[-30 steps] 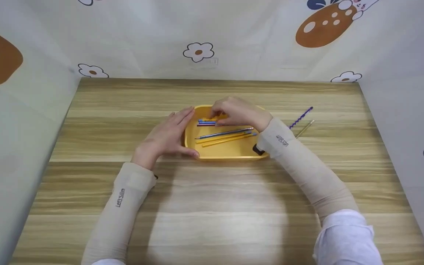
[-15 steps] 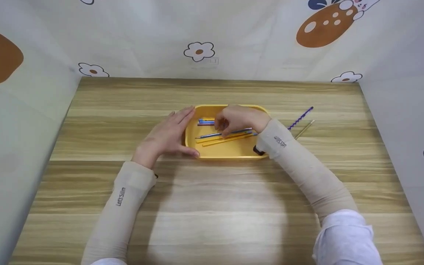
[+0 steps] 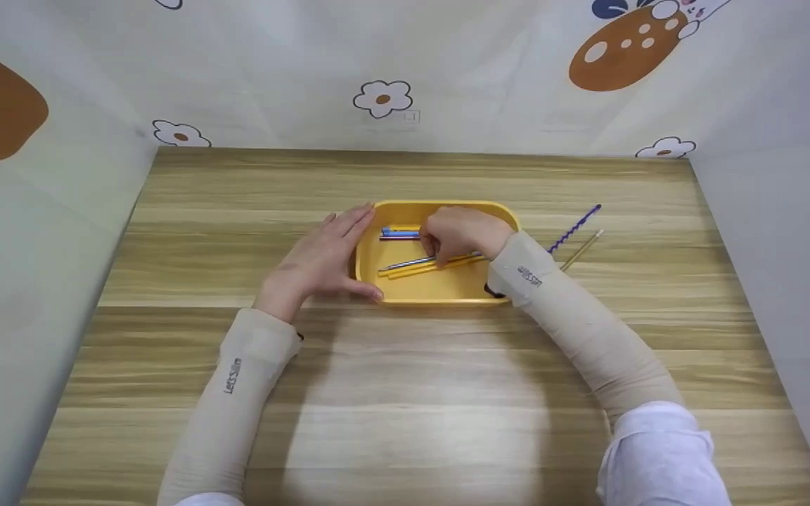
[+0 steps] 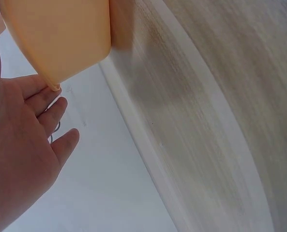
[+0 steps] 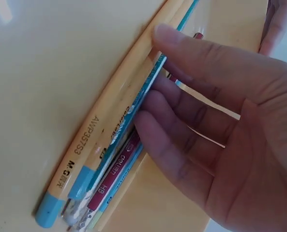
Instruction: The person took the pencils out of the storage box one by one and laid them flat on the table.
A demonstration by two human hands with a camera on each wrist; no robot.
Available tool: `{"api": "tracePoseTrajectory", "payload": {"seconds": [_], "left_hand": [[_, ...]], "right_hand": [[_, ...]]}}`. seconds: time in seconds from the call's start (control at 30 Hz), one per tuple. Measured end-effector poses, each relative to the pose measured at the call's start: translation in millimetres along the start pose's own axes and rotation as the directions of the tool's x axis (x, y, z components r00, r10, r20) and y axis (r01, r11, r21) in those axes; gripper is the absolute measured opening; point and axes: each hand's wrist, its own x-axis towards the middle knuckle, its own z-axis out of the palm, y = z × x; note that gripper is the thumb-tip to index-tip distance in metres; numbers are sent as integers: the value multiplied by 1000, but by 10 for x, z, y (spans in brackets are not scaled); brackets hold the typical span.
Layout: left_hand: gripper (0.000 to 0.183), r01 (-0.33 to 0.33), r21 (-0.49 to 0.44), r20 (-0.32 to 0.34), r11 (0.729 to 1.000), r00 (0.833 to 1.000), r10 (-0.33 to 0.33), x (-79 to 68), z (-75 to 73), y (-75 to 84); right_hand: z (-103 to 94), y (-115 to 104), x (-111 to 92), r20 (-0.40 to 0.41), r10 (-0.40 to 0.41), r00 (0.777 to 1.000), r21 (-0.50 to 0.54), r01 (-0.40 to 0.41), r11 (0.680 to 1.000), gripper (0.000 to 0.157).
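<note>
A yellow plastic tray point(image 3: 447, 302) holds several pencils. My left hand point(image 3: 313, 260) rests against its left end, fingers fairly straight, fingertips at the rim in the left wrist view. Inside the tray, my right hand point(image 3: 465, 232) pinches pencils between thumb and fingers. In the right wrist view the thumb lies on a yellow pencil point(image 5: 78, 157) with a blue end, and fingertips meet a blue-green pencil point(image 5: 126, 123) from the other side. A maroon pencil point(image 5: 115, 169) lies beside them. More pencils point(image 3: 398, 232) lie along the tray's back, partly hidden by the right hand.
On the wooden table point(image 3: 419, 422), right of the tray, lie a twisted purple pencil point(image 3: 576, 228) and a gold-coloured pencil point(image 3: 582, 249), both partly behind the right sleeve. A patterned curtain point(image 3: 475, 84) encloses the back and sides.
My right hand has moved from the pencils at the tray's back toward the nearer group and now pinches there. Those pencils have shifted slightly closer together. My left hand stays at the tray's end.
</note>
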Motion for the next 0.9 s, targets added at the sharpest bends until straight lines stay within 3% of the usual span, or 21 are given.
{"api": "tracePoseTrajectory", "payload": {"seconds": [0.33, 0.43, 0.67, 0.9], "left_hand": [[135, -5, 2, -6, 1000, 1000, 5, 10, 7, -2], [135, -1, -6, -6, 1000, 1000, 1, 14, 8, -5], [135, 4, 5, 9, 1000, 1000, -4, 18, 6, -7], [134, -9, 3, 12, 1000, 1000, 9, 21, 3, -11]], "right_hand": [[11, 29, -9, 67, 25, 997, 54, -28, 998, 7], [1, 45, -10, 46, -12, 999, 58, 9, 998, 1], [-19, 83, -10, -10, -103, 995, 58, 103, 993, 8], [-77, 105, -67, -33, -98, 995, 140, 102, 985, 7]]}}
